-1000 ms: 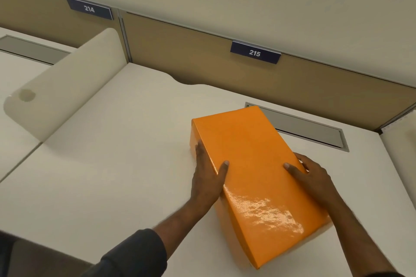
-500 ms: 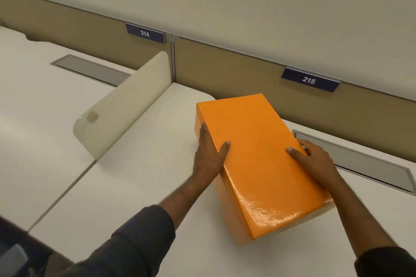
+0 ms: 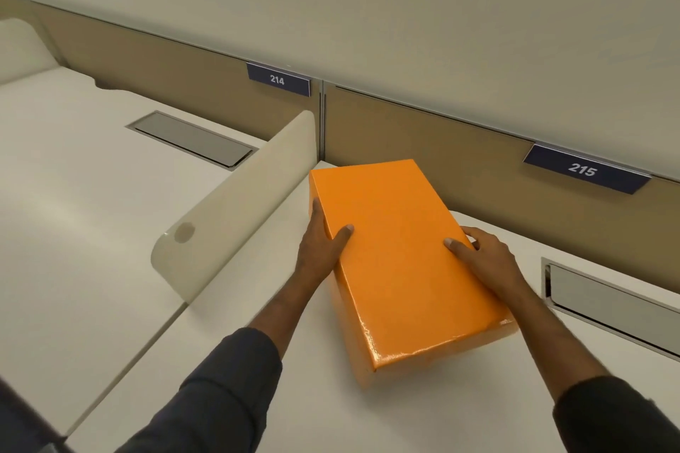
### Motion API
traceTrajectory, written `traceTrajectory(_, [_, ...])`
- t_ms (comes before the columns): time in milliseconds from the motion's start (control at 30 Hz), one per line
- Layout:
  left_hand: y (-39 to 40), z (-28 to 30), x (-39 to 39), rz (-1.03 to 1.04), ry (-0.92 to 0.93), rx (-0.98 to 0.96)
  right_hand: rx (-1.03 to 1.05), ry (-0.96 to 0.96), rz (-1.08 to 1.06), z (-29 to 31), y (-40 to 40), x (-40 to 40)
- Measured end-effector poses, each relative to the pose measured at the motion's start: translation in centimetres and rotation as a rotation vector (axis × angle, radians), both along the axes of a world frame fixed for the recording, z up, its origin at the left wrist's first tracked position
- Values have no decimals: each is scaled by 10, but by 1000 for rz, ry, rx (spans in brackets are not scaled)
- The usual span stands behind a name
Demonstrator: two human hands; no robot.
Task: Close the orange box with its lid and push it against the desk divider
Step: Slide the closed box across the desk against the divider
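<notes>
Resting on a white desk (image 3: pixel 110 239): one orange box (image 3: pixel 401 257), lid on, glossy top face catching glare at the near end. Long axis runs from the near right toward the far left. Far short end lies near the tan back panel (image 3: pixel 423 143); whether it touches the panel cannot be told. Far left corner sits near the rear end of the cream desk divider (image 3: pixel 235 210), with a strip of bare desk between the box's left side and the divider.

Left hand (image 3: pixel 323 246): laid against the box's left long side, thumb (image 3: pixel 344 233) over the top edge and resting on the lid, remaining fingers held together along the side wall. Dark sleeve (image 3: pixel 220 386) on the forearm.

Right hand (image 3: pixel 485 257): placed at the box's right long edge, thumb on the lid, other fingers curled down over the edge; their tips are hidden behind the box.

Divider: upright, rounded at the near corner, a round mark on its near end, standing on the seam between two desks.

Fittings: number plate 214 (image 3: pixel 278 79) on the back panel left of the vertical post; number plate 215 (image 3: pixel 585 169) to the right. Grey cable hatch (image 3: pixel 195 138) in the left desk; second cable hatch (image 3: pixel 611 302) right of the box.
</notes>
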State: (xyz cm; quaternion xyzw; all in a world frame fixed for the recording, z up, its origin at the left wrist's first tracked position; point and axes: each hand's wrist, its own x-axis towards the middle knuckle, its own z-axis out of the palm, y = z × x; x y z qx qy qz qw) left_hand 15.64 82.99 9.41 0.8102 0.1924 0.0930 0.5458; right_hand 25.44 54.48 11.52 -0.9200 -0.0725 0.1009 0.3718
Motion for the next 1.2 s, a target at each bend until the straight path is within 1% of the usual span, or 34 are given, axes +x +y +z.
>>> traceTrajectory(367, [50,-8,24,37,-7,-20,9,18,26,-23,52,35])
traceTrajectory(700, [63,-28,31,70,37,-29,-7,6,42,-36,64,39])
traceTrajectory(833, [63,-25,30,51,74,-1,11,35,62,-37,59,38])
traceTrajectory(900, [65,-23,31,114,137,88,-19,-47,69,-38,55,36])
traceTrajectory(967, [60,-18,30,225,237,308,-85,-206,141,-37,52,34])
traceTrajectory(1000, [53,-14,28,251,257,413,-109,-275,208,-36,51,34])
traceTrajectory(1100, [13,-2,25,173,243,610,-205,-418,461,-32,54,35])
traceTrajectory(1200, [-33,0,25,81,318,692,-299,-464,638,-29,62,39])
